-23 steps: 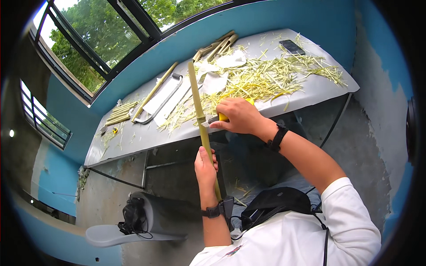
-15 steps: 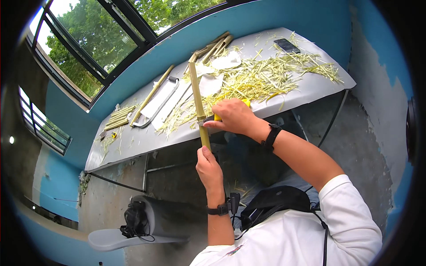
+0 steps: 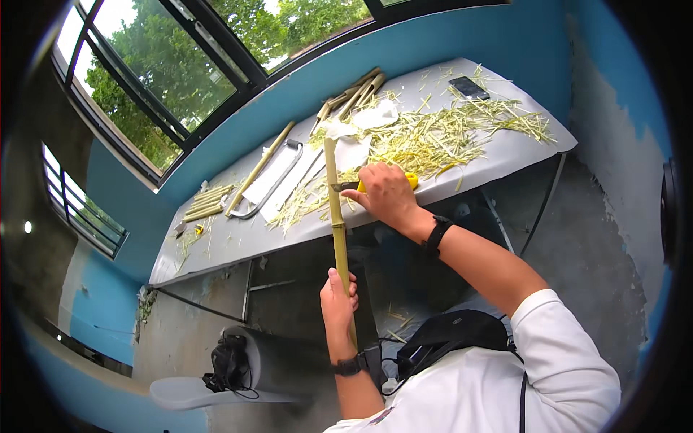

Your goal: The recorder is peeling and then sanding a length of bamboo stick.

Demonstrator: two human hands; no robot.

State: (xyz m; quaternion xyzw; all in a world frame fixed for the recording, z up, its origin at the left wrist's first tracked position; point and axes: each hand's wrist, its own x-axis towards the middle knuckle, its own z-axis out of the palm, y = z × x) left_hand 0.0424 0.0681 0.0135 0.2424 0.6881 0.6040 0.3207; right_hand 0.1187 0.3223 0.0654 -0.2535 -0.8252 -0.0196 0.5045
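Observation:
My left hand (image 3: 338, 303) is closed around the lower part of a bamboo pole (image 3: 336, 209), which stands nearly upright in front of the table's near edge. In my right hand (image 3: 390, 191) is a utility knife (image 3: 411, 180) with a yellow handle, gripped in closed fingers. Its dark blade lies across the pole above the ringed joint, with my right thumb close to the pole. Pale bamboo shavings (image 3: 447, 137) are heaped on the table beyond my right hand.
The table (image 3: 173, 256) bears a hacksaw (image 3: 278, 180), a long bamboo piece (image 3: 260, 167), short bamboo sticks (image 3: 206, 202), more bamboo at the back (image 3: 361, 90) and a phone (image 3: 469, 88). A black pouch (image 3: 455, 335) sits at my waist; a grey chair (image 3: 191, 393) stands lower left.
The pole and my left hand have moved down toward me. The knife, earlier at the joint, now lies higher up the pole, and my right hand has shifted slightly right.

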